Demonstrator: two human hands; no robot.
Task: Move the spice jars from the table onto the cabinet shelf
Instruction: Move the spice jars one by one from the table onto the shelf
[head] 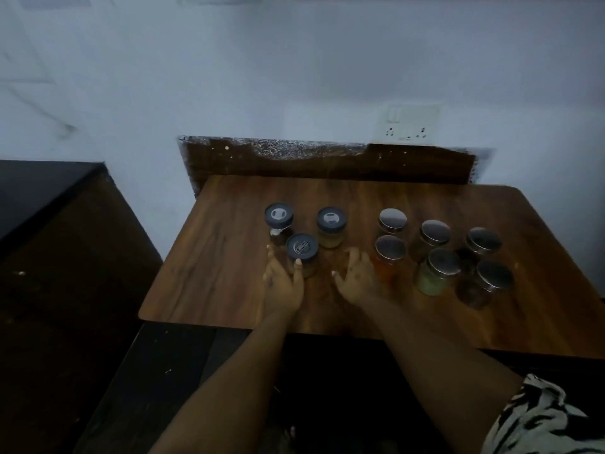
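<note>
Spice jars stand in two groups on the wooden table (212, 263). The left group has three grey-lidded jars: a back left jar (279, 221), a back right jar (330, 229) and a front jar (302, 257). On the right are several steel-lidded jars, among them an orange-filled jar (389, 257) and a green-filled jar (437, 273). My left hand (283, 286) is open just left of the front grey-lidded jar, thumb against its side, fingers not closed round it. My right hand (358, 280) is open with fingers spread, between the two groups, beside the orange-filled jar.
A dark cabinet top (42, 191) stands at the left, lower than the wall and apart from the table. A wooden backboard (327, 162) rises behind the table against the white wall, with a socket plate (409, 124) above it. Dark floor lies below the table's front edge.
</note>
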